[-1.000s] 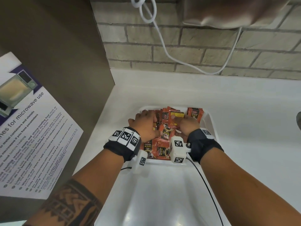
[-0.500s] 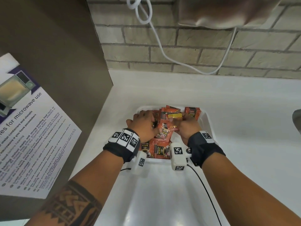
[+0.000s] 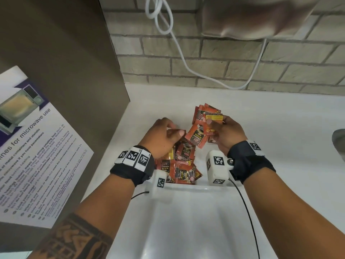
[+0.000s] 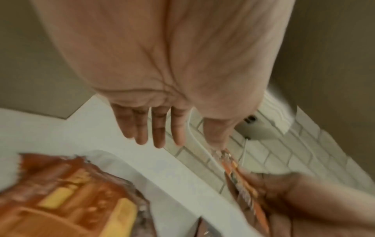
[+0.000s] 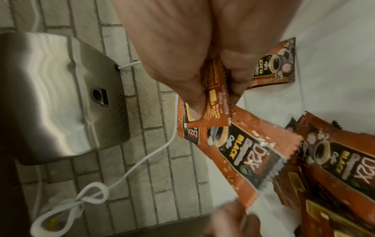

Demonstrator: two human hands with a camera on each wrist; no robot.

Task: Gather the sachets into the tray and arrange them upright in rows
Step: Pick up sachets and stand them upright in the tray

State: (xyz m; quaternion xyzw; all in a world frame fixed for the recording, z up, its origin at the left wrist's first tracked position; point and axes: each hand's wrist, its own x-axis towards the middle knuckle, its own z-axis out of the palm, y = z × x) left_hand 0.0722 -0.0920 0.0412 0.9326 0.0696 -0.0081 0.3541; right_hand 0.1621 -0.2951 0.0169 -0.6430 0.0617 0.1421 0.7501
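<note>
brick wall (image 3: 220, 70), white counter (image 3: 270, 131), steel dryer (image 5: 52, 99)

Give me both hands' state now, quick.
Left hand: open, fingers straight, holding nothing, above the sachets in the tray.
Right hand: pinching a bunch of sachets, lifted above the tray.

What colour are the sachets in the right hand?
Orange-red sachets with black and yellow label panels; clearest in the right wrist view.

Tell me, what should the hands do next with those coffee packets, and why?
Probably stand the bunch of sachets that the right hand holds upright along the tray edge. The loose sachets below lie flat, and the left hand is free to steady them.
</note>
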